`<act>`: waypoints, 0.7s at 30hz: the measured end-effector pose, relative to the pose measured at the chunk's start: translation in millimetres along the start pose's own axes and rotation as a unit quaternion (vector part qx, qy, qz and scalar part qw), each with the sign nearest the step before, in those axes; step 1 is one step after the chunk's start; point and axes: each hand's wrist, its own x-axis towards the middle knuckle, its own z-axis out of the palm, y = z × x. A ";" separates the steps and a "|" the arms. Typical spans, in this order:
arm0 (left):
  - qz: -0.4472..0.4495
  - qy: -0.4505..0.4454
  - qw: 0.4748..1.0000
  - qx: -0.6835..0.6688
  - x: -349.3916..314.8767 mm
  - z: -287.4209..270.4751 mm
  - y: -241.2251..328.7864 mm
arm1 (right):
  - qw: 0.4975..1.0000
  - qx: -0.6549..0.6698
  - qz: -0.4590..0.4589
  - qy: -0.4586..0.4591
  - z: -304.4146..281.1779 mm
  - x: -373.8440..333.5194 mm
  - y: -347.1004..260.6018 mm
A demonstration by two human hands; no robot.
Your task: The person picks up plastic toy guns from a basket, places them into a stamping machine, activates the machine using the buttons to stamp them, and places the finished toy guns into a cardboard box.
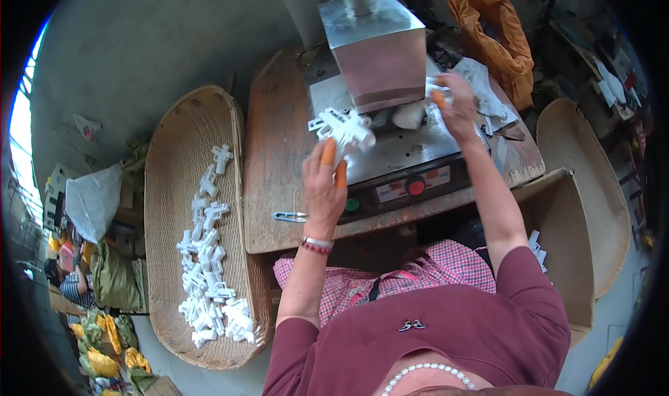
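Head view. The left hand (325, 187), with orange covers on two fingertips, has its grip closed on a white moulded plastic part (344, 127), held just in front of the square metal press head (376, 51) and above the machine's grey metal base plate (411, 148). The right hand (456, 107), grip closed on a small white piece (435, 88), rests at the right side of the press head. The machine stands on a worn wooden worktop (275, 159). To the left, a shallow woven bamboo tray (171, 187) carries a pile of similar white plastic parts (209, 270). A second woven tray (592, 187) lies at far right.
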 end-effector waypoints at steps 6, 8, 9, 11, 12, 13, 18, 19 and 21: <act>0.039 -0.059 0.994 0.086 57.5 79.5 -2.9 | 0.970 -0.152 0.179 -0.070 -201.7 -6.6 -89.7; 0.026 -0.137 0.982 0.131 65.3 93.6 -5.8 | 0.968 -0.153 0.180 -0.085 -205.2 -29.4 -79.8; 0.021 -0.138 0.982 0.131 58.5 89.3 -7.1 | 0.961 -0.111 0.221 -0.121 -190.1 -36.3 -69.9; 0.014 -0.085 0.991 0.101 46.8 72.7 -9.1 | 0.938 0.030 0.283 -0.199 -161.8 -58.1 -36.3; -0.018 -0.103 0.991 0.089 33.1 47.5 -5.0 | 0.936 0.038 0.277 -0.212 -150.8 -73.5 -17.1; -0.023 -0.127 0.988 0.080 15.9 19.0 -4.0 | 0.920 0.035 0.278 -0.274 -140.1 -92.3 4.7; -0.002 -0.158 0.987 -0.012 -75.9 -23.5 -39.5 | 0.858 0.148 0.371 -0.324 -106.5 -139.5 65.0; 0.027 -0.102 0.993 -0.047 -80.2 -20.3 -41.1 | 0.880 0.054 0.329 -0.339 -110.9 -138.7 68.0; 0.005 -0.079 0.995 -0.066 -91.3 -24.5 -44.5 | 0.872 -0.103 0.286 -0.384 -113.5 -131.0 67.1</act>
